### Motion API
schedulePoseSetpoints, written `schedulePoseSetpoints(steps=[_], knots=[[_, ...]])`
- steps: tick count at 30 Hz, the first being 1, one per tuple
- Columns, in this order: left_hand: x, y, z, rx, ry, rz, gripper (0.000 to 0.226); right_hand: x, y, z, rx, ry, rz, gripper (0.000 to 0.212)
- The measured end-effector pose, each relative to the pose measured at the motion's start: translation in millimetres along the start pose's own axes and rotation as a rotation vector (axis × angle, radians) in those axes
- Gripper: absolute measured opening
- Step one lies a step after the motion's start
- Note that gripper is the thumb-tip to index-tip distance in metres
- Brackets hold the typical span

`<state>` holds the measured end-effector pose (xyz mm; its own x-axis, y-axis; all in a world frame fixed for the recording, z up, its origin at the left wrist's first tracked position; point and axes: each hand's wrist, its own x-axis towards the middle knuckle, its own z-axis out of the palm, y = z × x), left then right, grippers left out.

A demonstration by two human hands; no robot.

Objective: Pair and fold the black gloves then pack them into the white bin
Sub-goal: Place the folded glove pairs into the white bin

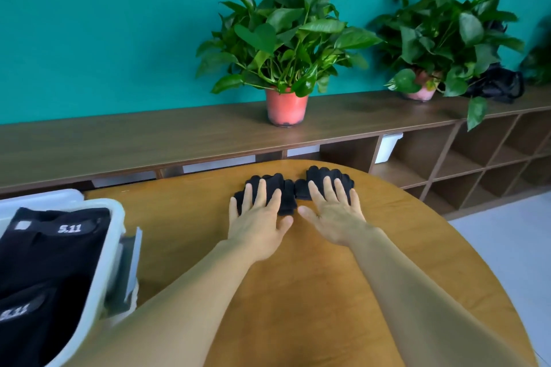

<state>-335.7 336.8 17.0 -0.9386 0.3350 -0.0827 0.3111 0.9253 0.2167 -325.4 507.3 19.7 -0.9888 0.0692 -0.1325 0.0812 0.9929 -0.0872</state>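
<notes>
Head view: left hand [258, 219] and right hand [331, 211], fingers spread, press flat on 2 black gloves [275, 185] on the wooden table [185, 217].

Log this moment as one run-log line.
left hand: flat on left glove | right hand: flat on right glove | layout: side by side on table, not stacked | white bin: holds packed gloves
</notes>
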Motion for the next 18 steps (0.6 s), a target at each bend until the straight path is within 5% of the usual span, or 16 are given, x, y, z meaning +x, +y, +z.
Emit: schedulePoseSetpoints(steps=[18], knots=[[10, -11, 32, 0.118, -0.067, -0.038, 0.067, 14, 1, 23, -0.063, -0.052, 0.092, 0.060]])
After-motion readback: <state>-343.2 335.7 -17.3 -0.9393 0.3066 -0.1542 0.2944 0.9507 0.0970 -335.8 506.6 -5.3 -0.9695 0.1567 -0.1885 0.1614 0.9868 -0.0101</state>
